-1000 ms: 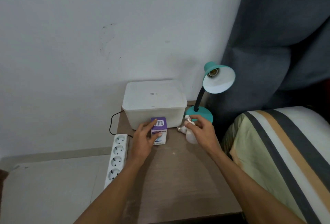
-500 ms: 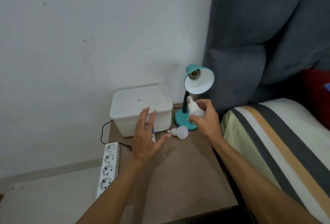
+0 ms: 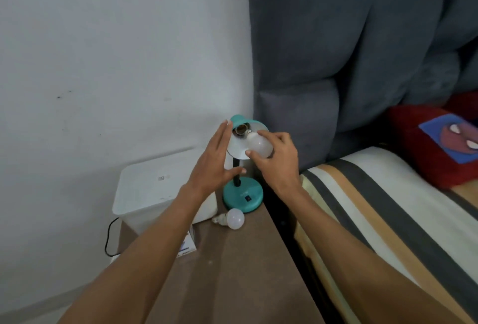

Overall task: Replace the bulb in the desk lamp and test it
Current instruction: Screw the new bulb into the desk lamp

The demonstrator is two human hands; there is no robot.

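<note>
A teal desk lamp point(image 3: 243, 197) stands at the back right of the brown table point(image 3: 232, 266), its shade point(image 3: 236, 150) tilted toward me with the brass socket point(image 3: 240, 129) showing. My right hand point(image 3: 278, 160) grips a white bulb point(image 3: 260, 144) inside the shade, its screw base just at the socket mouth. My left hand point(image 3: 213, 166) is open, fingers spread, against the left side of the shade. A second white bulb point(image 3: 232, 218) lies on the table in front of the lamp base. A bulb box point(image 3: 187, 244) is mostly hidden behind my left forearm.
A white lidded bin point(image 3: 152, 189) sits left of the lamp against the wall, with a black cable point(image 3: 110, 238) beside it. A striped mattress point(image 3: 388, 220) borders the table on the right, with a grey curtain point(image 3: 336, 52) and a red cushion point(image 3: 434, 142) behind.
My right hand lifted the bulb from near the lamp base up into the shade. My left hand rose from above the table to the shade's left side. The view turned right.
</note>
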